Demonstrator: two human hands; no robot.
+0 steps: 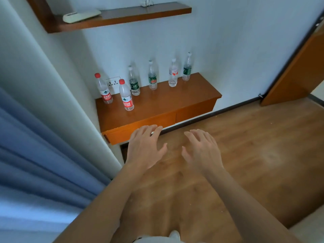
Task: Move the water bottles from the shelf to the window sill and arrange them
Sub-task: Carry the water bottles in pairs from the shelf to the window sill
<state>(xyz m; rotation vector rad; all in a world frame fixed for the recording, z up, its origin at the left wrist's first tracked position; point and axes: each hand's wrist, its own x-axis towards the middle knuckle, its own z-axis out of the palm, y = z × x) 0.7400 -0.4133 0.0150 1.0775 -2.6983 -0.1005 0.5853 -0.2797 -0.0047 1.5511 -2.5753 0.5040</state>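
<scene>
My left hand and right hand hover near the shelf, fingers apart, holding nothing, six water bottles standing farther back.

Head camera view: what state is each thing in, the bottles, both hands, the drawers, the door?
Red-capped bottles: two, upright, capped, on the lower shelf.
White-capped bottles: four, upright, capped, along the wall.
Left hand: open, holding nothing.
Right hand: open, holding nothing.
Drawers: look shut.
Door: open.
Remote: lying flat on the upper shelf.
</scene>
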